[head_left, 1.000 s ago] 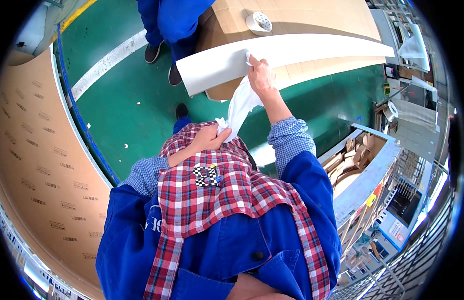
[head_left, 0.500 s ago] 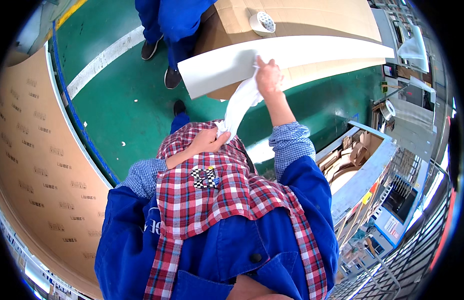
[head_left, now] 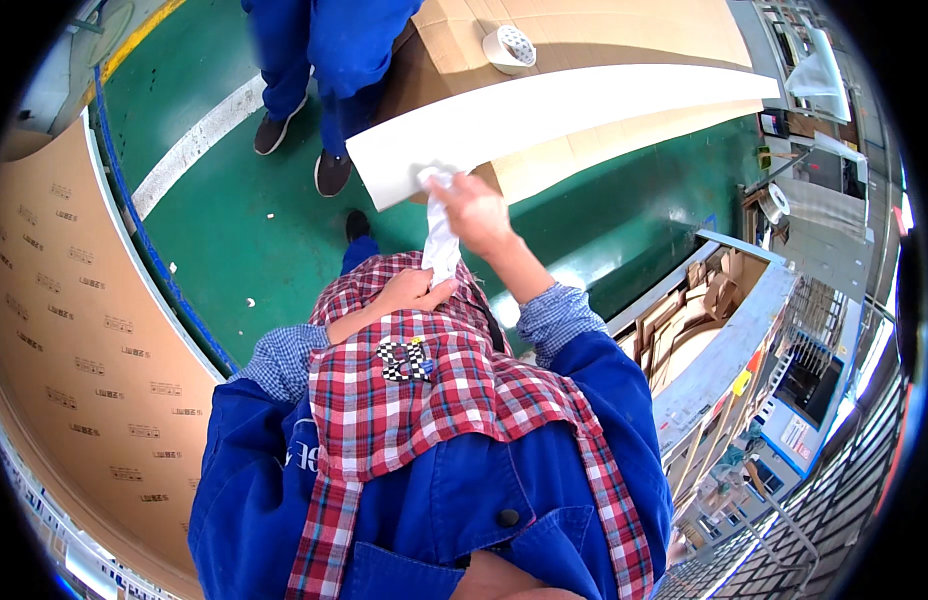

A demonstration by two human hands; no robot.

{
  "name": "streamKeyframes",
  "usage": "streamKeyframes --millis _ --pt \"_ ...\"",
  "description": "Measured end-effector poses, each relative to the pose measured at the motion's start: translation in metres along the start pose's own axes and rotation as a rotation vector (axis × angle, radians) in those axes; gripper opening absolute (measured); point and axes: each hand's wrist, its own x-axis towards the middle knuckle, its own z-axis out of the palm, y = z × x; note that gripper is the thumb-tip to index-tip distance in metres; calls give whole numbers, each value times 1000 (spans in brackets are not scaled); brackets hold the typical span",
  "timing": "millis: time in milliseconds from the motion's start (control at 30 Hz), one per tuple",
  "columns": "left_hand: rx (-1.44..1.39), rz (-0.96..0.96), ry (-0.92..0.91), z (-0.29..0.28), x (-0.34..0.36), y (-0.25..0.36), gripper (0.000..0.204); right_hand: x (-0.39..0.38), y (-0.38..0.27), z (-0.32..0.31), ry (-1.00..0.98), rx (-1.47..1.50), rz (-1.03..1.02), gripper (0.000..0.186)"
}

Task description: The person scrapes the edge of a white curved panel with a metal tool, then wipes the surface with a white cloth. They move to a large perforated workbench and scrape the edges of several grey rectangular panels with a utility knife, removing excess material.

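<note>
A crumpled white cloth (head_left: 440, 243) stretches between my two hands in front of my red plaid apron. My left hand (head_left: 412, 296) grips its lower end at waist height. My right hand (head_left: 469, 208) has fingers closed on its upper part, at the near edge of a long, slightly curved white panel (head_left: 564, 105), toward that panel's left end. The panel lies across a cardboard-covered surface (head_left: 604, 30), with a roll of white tape (head_left: 509, 50) behind it.
A co-worker's blue-trousered legs (head_left: 339, 60) stand beyond the panel at top left. A large curved brown board (head_left: 64, 300) fills the left side. At right are a bin of cardboard scraps (head_left: 694, 320), a wire rack and equipment over the green floor (head_left: 204, 260).
My right hand has moved down and left along the panel toward its near edge, drawing closer to my left hand. The cloth between them now hangs shorter and more upright.
</note>
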Motion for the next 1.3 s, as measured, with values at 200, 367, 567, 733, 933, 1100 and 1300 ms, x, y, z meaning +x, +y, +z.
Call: streamKeyframes --millis 200,367,567,733,933,1100,1300 --pt "59 -93 -17 -8 -3 5 44 -2 47 -3 76 -61 558 37" --pt "-122 69 159 -20 -2 11 34 -18 -34 -9 -175 374 156 35" --pt "-179 137 107 -37 6 50 26 -57 -61 -36 -188 1610 650 37" --pt "-160 230 133 -19 23 75 24 -83 -73 -62 -86 1313 467 46" --pt "-352 85 42 29 58 127 22 -143 -34 -118 224 1545 770 28" --pt "-506 23 -135 98 99 123 24 -244 11 -161 742 1812 804 29" --pt "-613 -141 -368 237 146 147 17 -375 61 -247 1352 1780 736 33"
